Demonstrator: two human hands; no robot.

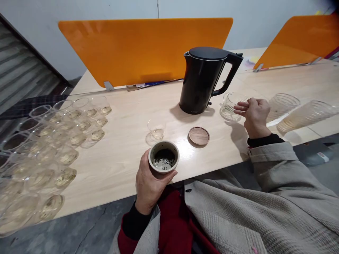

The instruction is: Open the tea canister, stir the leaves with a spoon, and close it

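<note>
My left hand is wrapped round a light-coloured cup at the table's front edge. Dark tea leaves and some liquid are inside the cup. My right hand is raised over the right side of the table, fingers stretched to the left, with nothing visible in them. Beside its fingertips stands a clear ribbed glass. A small clear plastic cup with a little liquid is just behind the held cup. To its right lies a round wooden lid or coaster.
A black electric kettle stands at the back centre, handle to the right. Several clear plastic cups with pale liquid crowd the left side. Stacked clear cups lie at the right. Orange dividers line the back of the table.
</note>
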